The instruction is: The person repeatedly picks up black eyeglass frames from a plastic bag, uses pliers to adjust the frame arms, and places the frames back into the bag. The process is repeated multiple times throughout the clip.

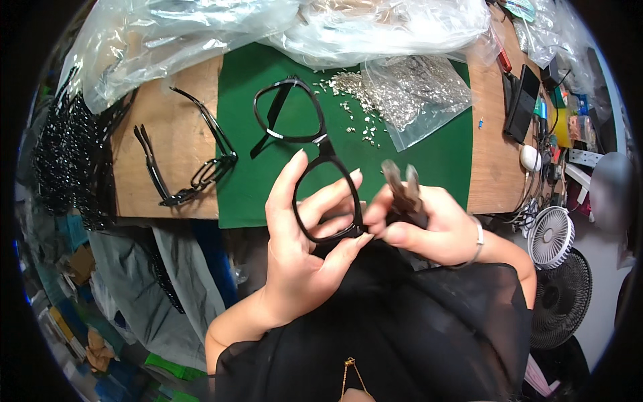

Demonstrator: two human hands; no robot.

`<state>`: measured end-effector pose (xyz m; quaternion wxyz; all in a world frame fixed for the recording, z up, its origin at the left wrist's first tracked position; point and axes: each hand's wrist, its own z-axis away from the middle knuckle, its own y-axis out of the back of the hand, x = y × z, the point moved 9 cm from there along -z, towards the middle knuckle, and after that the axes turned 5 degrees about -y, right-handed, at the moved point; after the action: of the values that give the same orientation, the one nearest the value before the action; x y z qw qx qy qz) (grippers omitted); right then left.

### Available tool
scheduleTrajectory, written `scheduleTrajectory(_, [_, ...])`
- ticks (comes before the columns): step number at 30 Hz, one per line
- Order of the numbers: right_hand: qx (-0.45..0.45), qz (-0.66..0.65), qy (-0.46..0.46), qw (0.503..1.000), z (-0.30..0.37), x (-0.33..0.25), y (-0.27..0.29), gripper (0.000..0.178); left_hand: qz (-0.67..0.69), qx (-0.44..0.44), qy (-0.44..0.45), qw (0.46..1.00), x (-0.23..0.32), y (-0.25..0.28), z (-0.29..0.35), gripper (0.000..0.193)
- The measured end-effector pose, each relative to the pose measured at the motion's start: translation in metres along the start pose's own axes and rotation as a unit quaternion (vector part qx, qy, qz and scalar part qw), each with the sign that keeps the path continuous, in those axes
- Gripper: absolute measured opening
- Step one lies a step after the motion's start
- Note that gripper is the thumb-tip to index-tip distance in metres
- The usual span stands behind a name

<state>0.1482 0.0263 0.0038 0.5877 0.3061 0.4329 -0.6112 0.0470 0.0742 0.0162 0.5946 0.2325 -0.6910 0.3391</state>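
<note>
A black eyeglass frame point(324, 117) is held up over the green mat point(429, 161). My left hand point(295, 228) is closed on its near rim, with the thumb at the outer corner and fingers behind the rim's opening. One temple arm point(275, 112) is folded behind the far rim. My right hand point(429, 228) is closed round a pair of pliers point(404, 189), blurred, with the two jaws pointing away from me. Its thumb and fingertips meet near the same corner of the frame; whether they pinch a small part there is hidden.
Small silvery metal pieces point(365, 94) spill beside a clear bag point(422, 94). More black glasses point(191, 181) lie to the left, by a heap of black temple arms point(63, 154). Plastic sheeting point(375, 33) covers the back. A phone point(521, 104) and fans point(550, 236) are right.
</note>
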Motion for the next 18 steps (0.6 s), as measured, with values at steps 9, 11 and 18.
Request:
scheduleTrajectory(9, [-0.117, 0.335, -0.037, 0.934, -0.002, 0.006, -0.018, 0.029, 0.020, -0.046, 0.055, 0.997, -0.001, -0.001, 0.003, 0.084])
scheduleTrajectory(11, [-0.102, 0.361, -0.049, 0.925, -0.003, 0.005, -0.016, 0.029, 0.016, -0.046, 0.056, 0.997, -0.004, -0.002, 0.004, 0.084])
scheduleTrajectory(18, [-0.096, 0.440, -0.090, 0.888, -0.003, 0.020, -0.011, 0.032, 0.002, -0.033, 0.106, 0.994, -0.015, -0.003, 0.004, 0.088])
